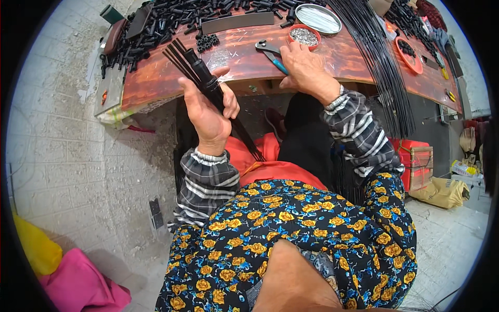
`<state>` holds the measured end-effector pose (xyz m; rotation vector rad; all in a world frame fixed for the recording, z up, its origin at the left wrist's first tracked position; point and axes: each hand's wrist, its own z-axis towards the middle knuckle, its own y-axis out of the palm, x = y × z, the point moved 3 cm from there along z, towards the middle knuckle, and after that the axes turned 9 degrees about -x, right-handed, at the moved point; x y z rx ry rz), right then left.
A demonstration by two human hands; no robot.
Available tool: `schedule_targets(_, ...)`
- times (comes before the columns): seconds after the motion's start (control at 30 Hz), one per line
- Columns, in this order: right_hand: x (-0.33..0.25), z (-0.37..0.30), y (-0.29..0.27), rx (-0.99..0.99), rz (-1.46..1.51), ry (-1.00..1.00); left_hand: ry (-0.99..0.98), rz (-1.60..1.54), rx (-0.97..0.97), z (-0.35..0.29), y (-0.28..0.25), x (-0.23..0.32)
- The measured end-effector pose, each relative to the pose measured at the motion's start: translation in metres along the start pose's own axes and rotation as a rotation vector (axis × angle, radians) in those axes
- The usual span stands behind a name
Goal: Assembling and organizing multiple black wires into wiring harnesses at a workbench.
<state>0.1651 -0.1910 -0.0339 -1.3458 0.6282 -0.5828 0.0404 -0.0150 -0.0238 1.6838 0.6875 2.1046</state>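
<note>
My left hand is closed round a bundle of thin black rods, its thumb stretched apart. The rods slant, their lower ends reaching toward my lap. A thicker black tube with a ringed collar stands among them at the top. At the table's front part, my right hand is bent over teal-handled pliers, whose jaws point left. The handles run in under its thumb and fingers. Those fingers overlap the near rim of a red bowl of small metal pieces; their tips are hidden.
Black tubular parts are heaped along the reddish table. A round tray holds thin white pieces. Long black rods overhang the table's edge at the right, near a red dish. A red crate stands below.
</note>
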Motion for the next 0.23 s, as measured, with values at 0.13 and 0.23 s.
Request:
schedule_targets(0.13,0.005,-0.003,0.001,-0.056,0.139,0.097,-0.050,0.000,0.008,0.005,-0.003,-0.003)
schedule_targets(0.23,0.001,-0.013,-0.002,-0.192,0.350,0.116,-0.067,0.012,0.025,0.002,-0.006,-0.003)
